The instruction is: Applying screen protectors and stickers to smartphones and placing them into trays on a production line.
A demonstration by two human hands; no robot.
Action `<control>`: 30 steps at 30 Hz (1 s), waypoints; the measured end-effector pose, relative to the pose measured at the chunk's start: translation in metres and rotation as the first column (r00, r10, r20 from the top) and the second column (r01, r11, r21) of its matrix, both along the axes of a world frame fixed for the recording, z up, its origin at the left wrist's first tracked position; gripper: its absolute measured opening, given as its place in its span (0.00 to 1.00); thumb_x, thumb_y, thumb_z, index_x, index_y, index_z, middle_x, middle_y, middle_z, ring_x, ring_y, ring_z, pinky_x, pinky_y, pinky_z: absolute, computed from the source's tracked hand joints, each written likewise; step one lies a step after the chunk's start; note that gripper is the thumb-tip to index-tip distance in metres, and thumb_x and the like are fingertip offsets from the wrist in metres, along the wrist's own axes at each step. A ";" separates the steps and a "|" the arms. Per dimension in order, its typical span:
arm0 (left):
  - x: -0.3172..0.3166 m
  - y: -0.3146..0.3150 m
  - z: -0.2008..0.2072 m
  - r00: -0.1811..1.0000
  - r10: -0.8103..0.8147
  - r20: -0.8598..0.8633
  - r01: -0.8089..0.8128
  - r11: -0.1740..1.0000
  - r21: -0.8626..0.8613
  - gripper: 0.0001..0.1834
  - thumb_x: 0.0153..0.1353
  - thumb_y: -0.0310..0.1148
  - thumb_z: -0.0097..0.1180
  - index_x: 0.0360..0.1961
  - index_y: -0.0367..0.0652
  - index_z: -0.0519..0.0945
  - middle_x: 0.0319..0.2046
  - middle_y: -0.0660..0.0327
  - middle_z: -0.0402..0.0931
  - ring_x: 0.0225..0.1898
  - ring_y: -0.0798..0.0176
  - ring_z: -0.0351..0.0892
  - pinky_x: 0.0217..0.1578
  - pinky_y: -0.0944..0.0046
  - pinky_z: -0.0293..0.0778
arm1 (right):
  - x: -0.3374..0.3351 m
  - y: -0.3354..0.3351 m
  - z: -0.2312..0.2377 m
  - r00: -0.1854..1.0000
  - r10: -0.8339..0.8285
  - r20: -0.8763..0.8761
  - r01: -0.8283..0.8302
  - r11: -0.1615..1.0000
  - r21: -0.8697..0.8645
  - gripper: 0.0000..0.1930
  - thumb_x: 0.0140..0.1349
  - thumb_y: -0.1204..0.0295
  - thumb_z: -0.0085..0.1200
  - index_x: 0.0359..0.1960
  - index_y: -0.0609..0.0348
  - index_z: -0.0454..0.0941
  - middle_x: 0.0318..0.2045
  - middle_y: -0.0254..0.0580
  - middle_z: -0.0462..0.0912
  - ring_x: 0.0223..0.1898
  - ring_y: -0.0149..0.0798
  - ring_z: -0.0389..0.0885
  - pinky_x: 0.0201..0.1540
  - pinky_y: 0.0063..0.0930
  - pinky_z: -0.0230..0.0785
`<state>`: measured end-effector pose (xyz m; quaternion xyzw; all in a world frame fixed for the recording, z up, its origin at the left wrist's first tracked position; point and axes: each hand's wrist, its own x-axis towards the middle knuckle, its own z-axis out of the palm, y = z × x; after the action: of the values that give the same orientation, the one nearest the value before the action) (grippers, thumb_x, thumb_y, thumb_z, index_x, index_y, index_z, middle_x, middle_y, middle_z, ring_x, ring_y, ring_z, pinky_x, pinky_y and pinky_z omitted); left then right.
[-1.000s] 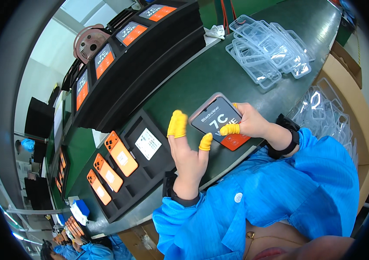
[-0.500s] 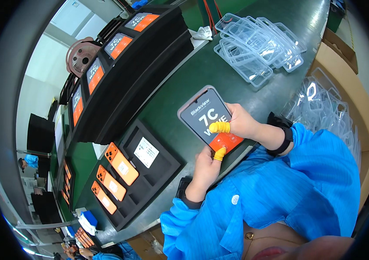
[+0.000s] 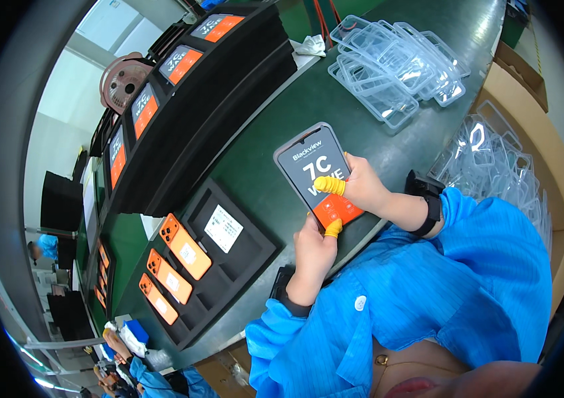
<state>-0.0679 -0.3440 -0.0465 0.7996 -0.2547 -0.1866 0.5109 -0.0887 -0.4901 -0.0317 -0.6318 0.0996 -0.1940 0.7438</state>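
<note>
A smartphone (image 3: 308, 159), its face covered by a grey and orange printed film, is held face up between my two hands above the green bench. My left hand (image 3: 315, 247) grips the lower left corner, its yellow-covered thumb on the orange part. From the right edge, my right hand (image 3: 365, 186) closes round the phone, with a thumb in a ribbed yellow finger cot lying across the front. The fingers behind the phone are hidden. Left of my hands, a black foam tray (image 3: 245, 265) holds three orange phones (image 3: 188, 249), backs up, and a white label card (image 3: 223, 229).
Stacked black foam trays (image 3: 229, 99) with more film-covered phones stand at the far left. Clear plastic cases (image 3: 394, 63) are piled on the far bench, and more fill a cardboard box (image 3: 554, 192) at right. A co-worker's hand (image 3: 117, 345) shows at lower left.
The phone has turned slightly more upright, and both my hands have shifted a little up and left with it. A co-worker's arm has reached forward at lower left.
</note>
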 end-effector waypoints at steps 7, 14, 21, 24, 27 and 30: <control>0.004 0.012 0.012 0.961 0.066 0.269 -0.099 0.989 0.112 0.12 0.48 0.29 0.54 0.35 0.37 0.71 0.22 0.49 0.74 0.27 0.48 0.76 0.27 0.55 0.70 | 0.000 0.011 0.008 0.990 0.005 0.142 -0.002 1.000 -0.022 0.22 0.43 0.65 0.64 0.35 0.67 0.71 0.30 0.39 0.78 0.31 0.25 0.74 0.35 0.20 0.68; 0.091 0.111 0.017 0.717 -0.105 0.689 -0.378 0.772 0.511 0.20 0.50 0.30 0.49 0.44 0.32 0.66 0.40 0.42 0.67 0.44 0.42 0.65 0.45 0.54 0.62 | 0.005 -0.005 0.017 0.997 0.058 0.049 -0.055 0.997 -0.062 0.20 0.45 0.66 0.62 0.35 0.67 0.71 0.30 0.40 0.78 0.31 0.26 0.75 0.34 0.20 0.68; 0.099 0.100 0.021 0.718 0.148 0.680 -0.319 0.938 0.133 0.18 0.56 0.29 0.44 0.47 0.31 0.64 0.42 0.45 0.66 0.46 0.47 0.65 0.48 0.59 0.61 | 0.027 0.031 0.026 0.977 0.213 -0.028 -0.202 0.954 0.220 0.20 0.47 0.68 0.60 0.38 0.67 0.69 0.32 0.43 0.77 0.32 0.29 0.76 0.35 0.22 0.70; 0.048 0.078 0.021 0.986 0.119 -0.113 -0.151 0.931 -0.332 0.17 0.61 0.32 0.39 0.49 0.35 0.64 0.42 0.57 0.68 0.44 0.64 0.67 0.44 0.68 0.63 | 0.037 0.044 0.023 0.971 0.240 -0.014 -0.231 0.947 0.226 0.21 0.48 0.67 0.59 0.40 0.68 0.68 0.33 0.45 0.77 0.33 0.33 0.77 0.35 0.25 0.70; 0.022 0.051 0.018 0.955 0.255 -0.154 -0.297 0.810 -0.506 0.15 0.62 0.32 0.38 0.45 0.34 0.65 0.39 0.59 0.70 0.39 0.68 0.69 0.41 0.69 0.65 | 0.052 0.058 0.015 0.969 0.248 0.011 -0.240 0.949 -0.204 0.17 0.53 0.64 0.54 0.39 0.66 0.70 0.34 0.49 0.76 0.37 0.34 0.75 0.40 0.25 0.66; 0.036 0.070 0.027 0.863 0.396 -0.314 -0.502 0.608 -0.615 0.12 0.60 0.29 0.39 0.42 0.35 0.67 0.36 0.58 0.71 0.36 0.66 0.72 0.37 0.68 0.70 | 0.040 0.024 0.043 0.987 0.039 0.158 0.093 0.662 -0.743 0.22 0.47 0.57 0.56 0.38 0.61 0.70 0.29 0.48 0.73 0.33 0.45 0.73 0.35 0.31 0.66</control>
<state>-0.0324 -0.2738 -0.0198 0.5788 -0.0575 -0.0042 0.8135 -0.0488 -0.4656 0.0115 -0.8622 -0.0393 -0.2786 0.4212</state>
